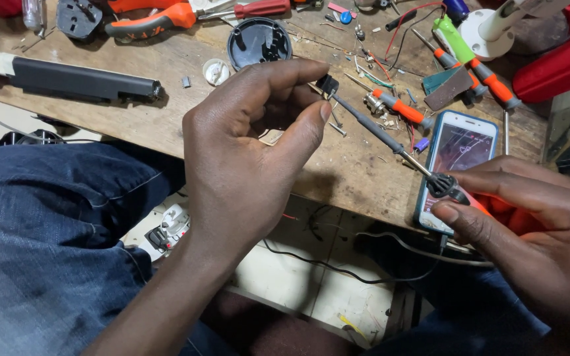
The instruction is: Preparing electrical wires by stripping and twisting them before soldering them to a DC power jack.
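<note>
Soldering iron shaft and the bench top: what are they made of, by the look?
Soldering iron shaft: likely metal, dull grey, slim and straight, darkened toward the tip; its handle in the right hand looks like orange plastic. Bench top: wood, bare and matte, brown with visible grain, scuffs and stains.

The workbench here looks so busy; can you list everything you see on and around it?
small component: one, black, pinched in left fingertips
soldering iron: one, grey shaft, orange handle, tip at the component
phone: one, blue case, bench right edge
screwdrivers: several, orange-handled, upper right
pliers: one, orange grips, top left
round cover: one, black, top centre
long bar: one, black, left
bench: one, brown wood
jeans: blue, lower left
left hand: holds component
right hand: holds iron
</note>
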